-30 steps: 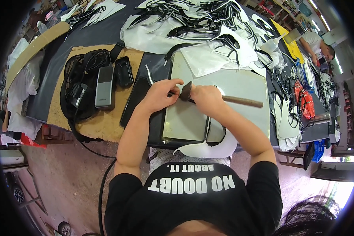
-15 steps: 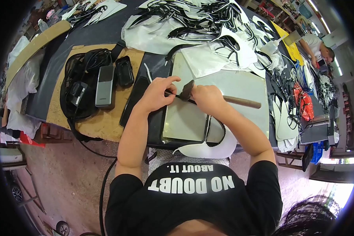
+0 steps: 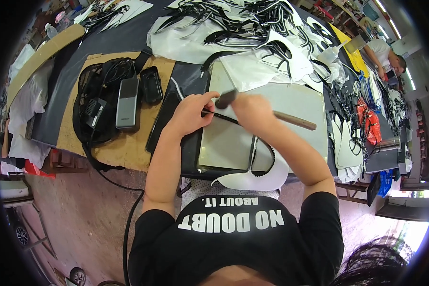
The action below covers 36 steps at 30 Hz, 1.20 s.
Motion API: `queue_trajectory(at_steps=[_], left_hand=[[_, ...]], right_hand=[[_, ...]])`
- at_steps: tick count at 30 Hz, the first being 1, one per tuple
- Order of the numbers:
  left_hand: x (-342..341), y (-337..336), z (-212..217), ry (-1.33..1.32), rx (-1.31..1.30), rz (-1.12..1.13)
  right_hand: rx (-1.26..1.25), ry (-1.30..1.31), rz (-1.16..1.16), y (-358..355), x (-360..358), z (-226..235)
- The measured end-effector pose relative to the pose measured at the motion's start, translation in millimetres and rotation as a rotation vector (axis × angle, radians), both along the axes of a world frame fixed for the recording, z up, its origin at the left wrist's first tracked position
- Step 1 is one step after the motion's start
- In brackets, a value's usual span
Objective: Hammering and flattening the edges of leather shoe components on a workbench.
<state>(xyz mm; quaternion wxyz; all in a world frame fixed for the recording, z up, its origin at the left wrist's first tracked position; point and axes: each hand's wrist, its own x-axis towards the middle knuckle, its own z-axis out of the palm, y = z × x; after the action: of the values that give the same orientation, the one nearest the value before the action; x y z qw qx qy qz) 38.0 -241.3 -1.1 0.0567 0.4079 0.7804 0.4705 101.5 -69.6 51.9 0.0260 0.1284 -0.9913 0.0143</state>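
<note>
My right hand [image 3: 253,114] is closed around a hammer [image 3: 295,120], gripping it close to the head, and is slightly blurred. The dark hammer head shows left of my fist, raised above a thin black strip [image 3: 224,117]. My left hand [image 3: 191,116] pinches the strip's left end between thumb and fingers. From there the strip runs right over a pale flat board [image 3: 219,150] and passes under my right hand. A white curved piece with a toothed black inner edge [image 3: 245,182] hangs over the board's near edge, seemingly joined to the strip.
A big heap of white pieces with black strips [image 3: 252,24] covers the table's far side. On the left, a brown board [image 3: 69,128] carries a black mesh bag, a grey power bank [image 3: 127,105] and a black case [image 3: 150,85]. At far right a person [image 3: 381,55] bends over work.
The hammer head has risen away from the strip, and my right hand has lifted with it. My left hand stays nearly in place, still pinching the strip.
</note>
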Motion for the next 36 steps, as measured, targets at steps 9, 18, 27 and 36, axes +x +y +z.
queue_trajectory(at_steps=[9, 18, 27, 36], left_hand=[[-8.2, -2.5, 3.6, -0.069, 0.076, -0.043], [-8.7, -5.3, 3.4, 0.088, 0.016, -0.004], [-11.5, -6.7, 3.5, 0.081, -0.044, 0.000], [-10.3, -3.8, 7.8, 0.094, -0.023, -0.005]], right_hand=[[0.053, -0.163, 0.015, 1.0, -5.0, -9.7], [0.036, -0.151, -0.018, -5.5, -11.6, -14.0], [0.007, -0.084, -0.044, -9.6, -9.2, -14.2], [-0.020, -0.024, -0.067, -9.2, -0.5, -27.5]])
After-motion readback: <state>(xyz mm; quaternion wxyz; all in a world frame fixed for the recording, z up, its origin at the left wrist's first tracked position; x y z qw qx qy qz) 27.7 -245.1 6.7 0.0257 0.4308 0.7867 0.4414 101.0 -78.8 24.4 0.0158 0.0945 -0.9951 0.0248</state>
